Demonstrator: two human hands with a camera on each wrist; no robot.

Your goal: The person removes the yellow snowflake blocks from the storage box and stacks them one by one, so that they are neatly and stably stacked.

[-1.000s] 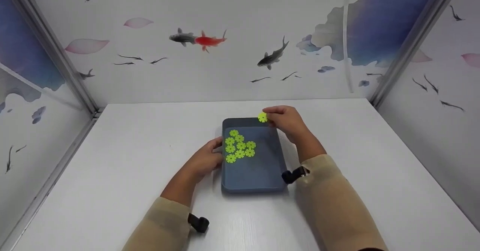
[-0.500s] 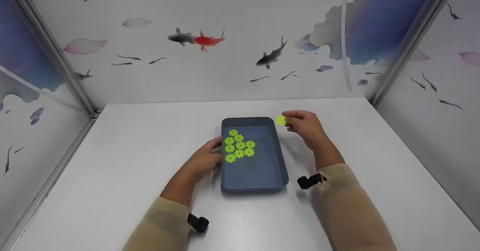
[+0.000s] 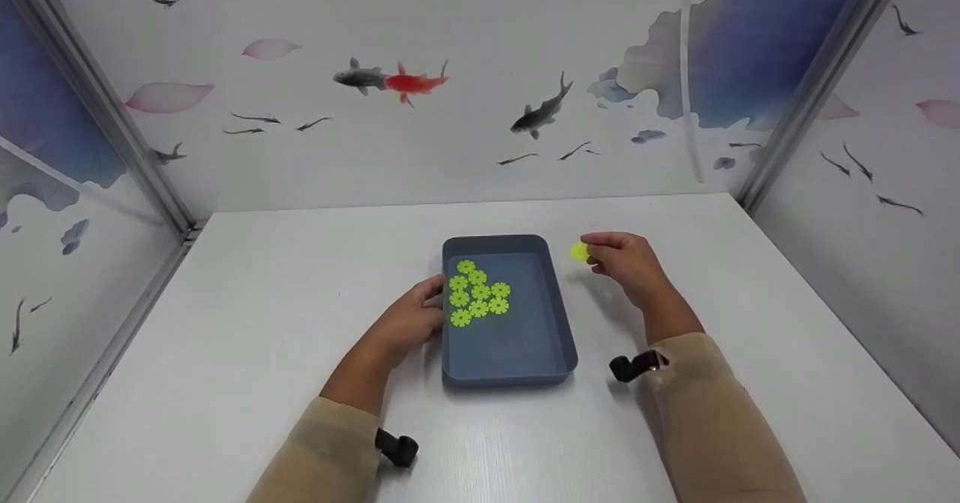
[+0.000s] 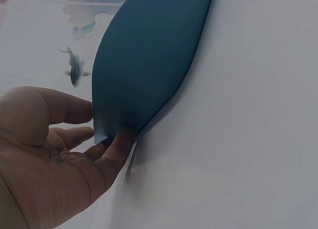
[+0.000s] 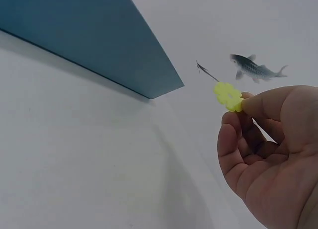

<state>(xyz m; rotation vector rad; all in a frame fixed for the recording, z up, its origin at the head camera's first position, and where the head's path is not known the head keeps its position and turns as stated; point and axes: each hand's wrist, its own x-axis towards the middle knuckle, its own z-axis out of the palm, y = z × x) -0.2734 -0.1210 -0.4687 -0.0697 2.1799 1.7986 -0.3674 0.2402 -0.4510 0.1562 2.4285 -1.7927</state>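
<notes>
A shallow blue-grey tray (image 3: pixel 510 345) stands on the white table. Several yellow-green notched snowflake building discs (image 3: pixel 480 292) lie flat in its left half. At the tray's left side is my left hand (image 3: pixel 405 317), with thumb and fingers touching the outer wall (image 4: pixel 144 55). No finger of it shows inside the tray. Right of the tray, my right hand (image 3: pixel 628 266) pinches one more snowflake building disc (image 3: pixel 579 251) between thumb and fingertips. In the right wrist view that disc (image 5: pixel 228 96) shows its petal-like edge, beyond the tray's corner.
The white table (image 3: pixel 300 338) surrounds the tray. Behind it rises a white panel with painted fish (image 3: pixel 416 82), and metal corner posts (image 3: pixel 810 82) join it to the side panels. Small black cameras (image 3: pixel 634 366) sit on both sleeves.
My right hand has carried its disc from over the tray's far right corner out to the right and slightly nearer. The left hand, the tray and the discs in it stay in place.
</notes>
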